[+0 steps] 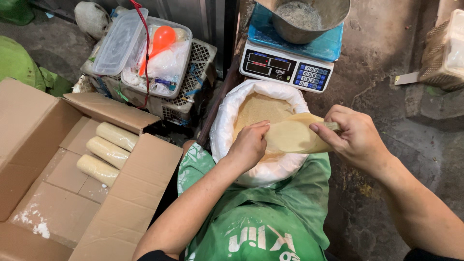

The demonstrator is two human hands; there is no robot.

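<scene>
My left hand (249, 145) and my right hand (352, 135) both hold a clear plastic bag (292, 135) partly filled with tan powder. The bag lies sideways over a white sack (227, 121) that stands open between my knees, full of the same tan powder (258, 108). My left fingers pinch the bag's left end and my right hand grips its right end. A digital scale (285, 67) with a blue top stands beyond the sack, and a metal bowl (309, 19) of greyish powder rests on it.
An open cardboard box (72, 193) at the left holds three filled, sealed bags (108, 152) side by side. Behind it are plastic crates (193, 77) topped with a clear lidded tub (159, 53). A green apron (261, 217) covers my lap. A basket (442, 53) sits at the far right.
</scene>
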